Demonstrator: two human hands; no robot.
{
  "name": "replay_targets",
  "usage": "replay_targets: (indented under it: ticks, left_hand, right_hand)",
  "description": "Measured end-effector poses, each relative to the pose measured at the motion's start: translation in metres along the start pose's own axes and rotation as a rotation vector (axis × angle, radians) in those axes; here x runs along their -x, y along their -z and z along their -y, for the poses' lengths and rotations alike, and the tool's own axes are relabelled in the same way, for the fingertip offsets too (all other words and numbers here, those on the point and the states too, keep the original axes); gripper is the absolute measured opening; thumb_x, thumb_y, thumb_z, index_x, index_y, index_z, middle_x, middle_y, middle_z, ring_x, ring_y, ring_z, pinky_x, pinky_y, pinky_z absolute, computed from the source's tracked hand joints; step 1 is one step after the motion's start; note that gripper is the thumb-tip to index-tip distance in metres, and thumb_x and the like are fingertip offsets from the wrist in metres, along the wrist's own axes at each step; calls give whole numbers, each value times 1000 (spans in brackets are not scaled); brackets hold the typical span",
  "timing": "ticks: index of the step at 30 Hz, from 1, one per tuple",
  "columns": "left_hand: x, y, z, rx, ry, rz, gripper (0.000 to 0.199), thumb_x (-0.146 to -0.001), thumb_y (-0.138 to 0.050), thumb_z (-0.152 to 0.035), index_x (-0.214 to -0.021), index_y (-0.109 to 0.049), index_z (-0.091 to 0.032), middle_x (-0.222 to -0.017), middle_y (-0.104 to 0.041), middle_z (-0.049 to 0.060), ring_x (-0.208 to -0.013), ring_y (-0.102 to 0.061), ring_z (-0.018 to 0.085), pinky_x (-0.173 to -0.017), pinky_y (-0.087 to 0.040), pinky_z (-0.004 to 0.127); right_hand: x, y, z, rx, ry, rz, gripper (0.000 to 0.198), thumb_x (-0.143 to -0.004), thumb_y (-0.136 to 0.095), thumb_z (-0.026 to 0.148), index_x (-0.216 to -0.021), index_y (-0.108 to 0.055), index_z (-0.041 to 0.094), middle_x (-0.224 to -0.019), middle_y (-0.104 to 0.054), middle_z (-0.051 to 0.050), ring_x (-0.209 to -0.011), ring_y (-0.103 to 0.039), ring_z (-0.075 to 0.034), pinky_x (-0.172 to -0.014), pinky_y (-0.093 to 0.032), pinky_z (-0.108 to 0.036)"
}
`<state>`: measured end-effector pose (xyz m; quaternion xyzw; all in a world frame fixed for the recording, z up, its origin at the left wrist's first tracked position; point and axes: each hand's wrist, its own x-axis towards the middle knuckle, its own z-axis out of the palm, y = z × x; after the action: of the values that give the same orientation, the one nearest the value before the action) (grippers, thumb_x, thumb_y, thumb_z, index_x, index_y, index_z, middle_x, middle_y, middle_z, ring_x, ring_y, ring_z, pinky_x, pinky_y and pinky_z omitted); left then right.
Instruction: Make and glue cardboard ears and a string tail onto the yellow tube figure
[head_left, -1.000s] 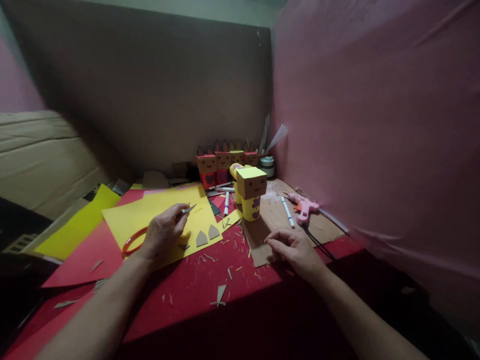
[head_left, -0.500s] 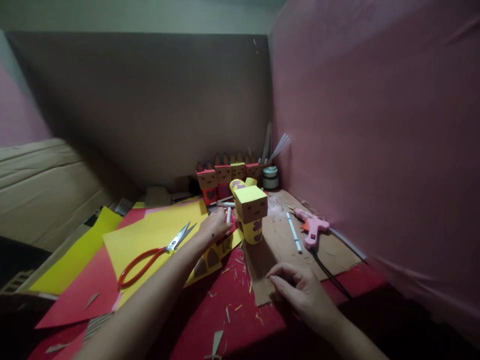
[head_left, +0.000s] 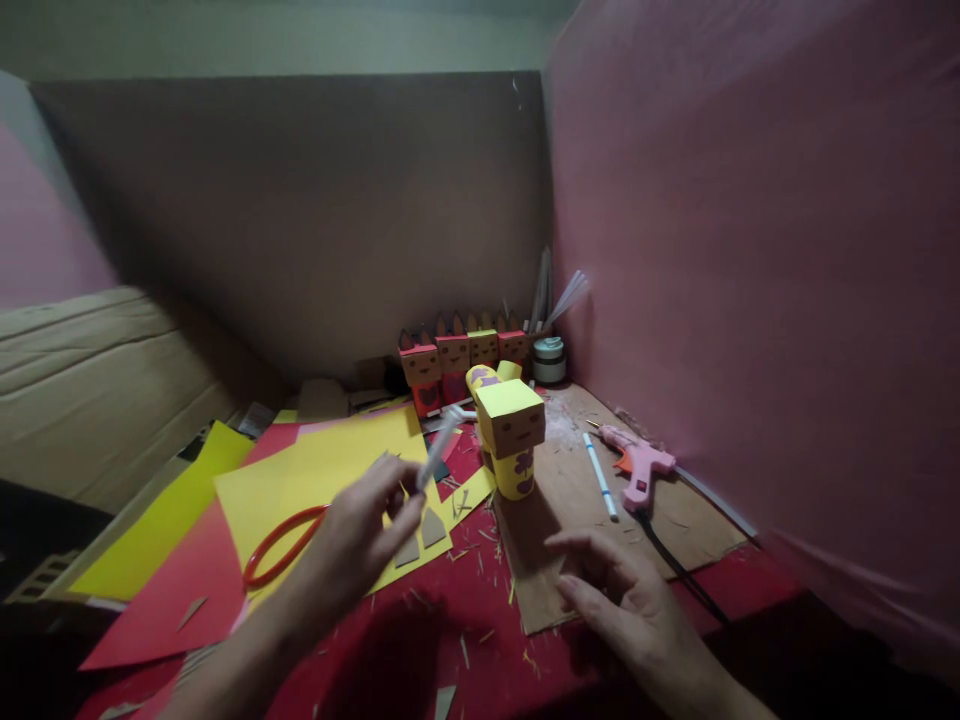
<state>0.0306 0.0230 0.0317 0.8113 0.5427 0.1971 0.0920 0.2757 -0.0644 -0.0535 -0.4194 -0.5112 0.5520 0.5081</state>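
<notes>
My left hand [head_left: 367, 525] is closed on a slim white marker [head_left: 437, 450], which points up and away and is blurred by motion. It hangs above yellow paper [head_left: 337, 450] and two brown pointed cut-outs [head_left: 433, 528]. Red-handled scissors [head_left: 281, 545] lie partly hidden behind that hand and wrist. Over the near edge of a cardboard sheet [head_left: 551, 560], my right hand [head_left: 607, 595] is open, its fingers curled apart with nothing between them. In front of both hands stands a paper figure [head_left: 512, 430] with a box head, a drawn face and a yellow body with purple shapes.
On the cardboard's right side lie a pink glue gun [head_left: 637, 462] with a black cord and a white pen with blue bands [head_left: 600, 478]. Several finished box-head figures [head_left: 454, 355] line the back near a round jar [head_left: 549, 358]. Paper scraps litter the red table [head_left: 480, 640].
My left hand has picked up the white marker from behind the yellow paper and drawn it back toward me. My right hand's fingers have opened a little.
</notes>
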Motion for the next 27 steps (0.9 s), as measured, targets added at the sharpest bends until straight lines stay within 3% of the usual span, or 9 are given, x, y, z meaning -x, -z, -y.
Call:
replay_targets:
  ticks: [2, 4, 6, 11, 17, 21, 27]
  left_hand:
    - [32, -14, -13, 0, -422, -166, 12, -88, -45, -18, -90, -57, -21, -80, -61, 1, -63, -56, 13, -55, -45, 24]
    - [50, -31, -24, -121, -615, -356, 18, -88, -43, -13, -98, -57, -20, -79, -60, 4, -65, -55, 15, -54, -43, 27]
    - [55, -42, -30, -182, -724, -422, 16, -86, -41, -11, -87, -55, -19, -70, -56, 4, -62, -51, 18, -54, -43, 31]
    - [53, -38, -26, -88, -627, -231, 13, -92, -43, -18, -92, -56, -19, -75, -62, 5, -64, -57, 17, -54, -49, 27]
    - [57, -46, -13, 169, -601, -155, 33, -99, -28, -35, -83, -53, -21, -68, -60, 2, -53, -55, 13, -45, -43, 22]
    - [54, -43, -13, 232, -516, 40, 21, -95, -38, -29, -84, -54, -21, -74, -65, 2, -60, -61, 14, -52, -48, 23]
    - [49, -42, -14, 279, -465, 151, 16, -92, -41, -25, -90, -57, -21, -80, -69, 3, -66, -65, 16, -57, -49, 25]
  right_hand:
    - [-2, -14, 10, -72, 70, 56, 48, -77, -74, 40, -119, -56, 26, -75, -54, 3, -63, -49, -9, -58, -41, -21]
    - [-5, -31, 18, -117, 97, 158, 50, -74, -77, 37, -119, -58, 27, -76, -55, 3, -63, -47, -9, -59, -40, -21]
    - [-9, -45, 21, -141, 136, 115, 31, -79, -72, 41, -103, -68, 22, -77, -58, 1, -60, -46, -7, -56, -39, -20]
    - [-12, -54, 18, -208, 88, -26, 31, -83, -67, 46, -81, -68, 16, -57, -56, 2, -49, -48, -7, -48, -35, -19]
    - [-10, -54, 24, -343, -74, 52, 29, -78, -72, 43, -77, -61, 16, -51, -56, 3, -42, -45, -5, -42, -30, -16]
    - [-13, -56, 28, -299, -81, 67, 28, -78, -72, 41, -78, -60, 16, -51, -55, 3, -43, -44, -5, -42, -31, -15]
    - [-17, -55, 19, -270, -79, 23, 25, -76, -72, 37, -79, -61, 15, -49, -51, 5, -42, -41, -6, -40, -29, -16]
